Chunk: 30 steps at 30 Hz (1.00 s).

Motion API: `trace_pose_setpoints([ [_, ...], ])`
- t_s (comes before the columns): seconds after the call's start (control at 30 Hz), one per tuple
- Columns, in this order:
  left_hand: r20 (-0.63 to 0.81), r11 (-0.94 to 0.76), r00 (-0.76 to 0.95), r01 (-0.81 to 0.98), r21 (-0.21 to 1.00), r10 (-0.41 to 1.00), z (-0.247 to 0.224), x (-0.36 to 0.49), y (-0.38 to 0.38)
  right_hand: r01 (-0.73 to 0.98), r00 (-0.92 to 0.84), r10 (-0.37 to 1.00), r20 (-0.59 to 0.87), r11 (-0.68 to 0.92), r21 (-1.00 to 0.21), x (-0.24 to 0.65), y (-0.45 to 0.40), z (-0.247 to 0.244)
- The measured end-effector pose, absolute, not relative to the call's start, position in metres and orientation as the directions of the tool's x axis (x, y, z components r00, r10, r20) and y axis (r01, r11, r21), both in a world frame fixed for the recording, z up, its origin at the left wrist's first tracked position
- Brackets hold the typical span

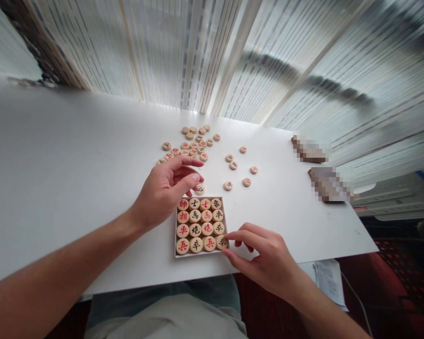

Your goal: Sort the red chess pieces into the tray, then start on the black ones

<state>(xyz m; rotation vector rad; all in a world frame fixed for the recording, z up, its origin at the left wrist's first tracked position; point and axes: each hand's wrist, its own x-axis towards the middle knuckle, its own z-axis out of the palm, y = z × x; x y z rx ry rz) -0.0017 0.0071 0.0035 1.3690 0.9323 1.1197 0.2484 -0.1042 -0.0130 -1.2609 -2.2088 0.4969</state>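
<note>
A shallow box [175,235] near the table's front edge holds rows of round wooden xiangqi pieces [195,216] with red and black characters. My right hand [265,249] is at the box's front right corner, thumb and index fingertip pinching the edges of a black-lettered corner piece [222,242]. Over the box's back left corner hovers my left hand [169,186], its thumb and fingers apart with nothing visible between them. Beside its fingertips a black-lettered piece [199,189] lies behind the box, partly covered.
Many loose pieces [193,145] cluster farther back, some plain side up. Several others are scattered to the right, including a black-lettered one [228,185]. Two blurred-out objects [330,184] lie at the right of the white table [109,141]. Blinds [183,52] border its back edge.
</note>
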Motion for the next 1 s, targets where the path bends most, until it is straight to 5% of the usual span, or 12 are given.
trace_pose_setpoints([
  [0.77, 0.084, -0.088, 0.205, 0.010, 0.996, 0.975, 0.008, -0.003, 0.009, 0.696, -0.303, 0.911, 0.280, 0.412, -0.587, 0.279, -0.106, -0.015],
  [1.0, 0.091, -0.202, 0.343, 0.305, 0.931, 0.935, 0.029, -0.027, 0.013, 0.706, -0.351, 0.925, 0.145, 0.363, -0.608, 0.273, -0.109, -0.019],
])
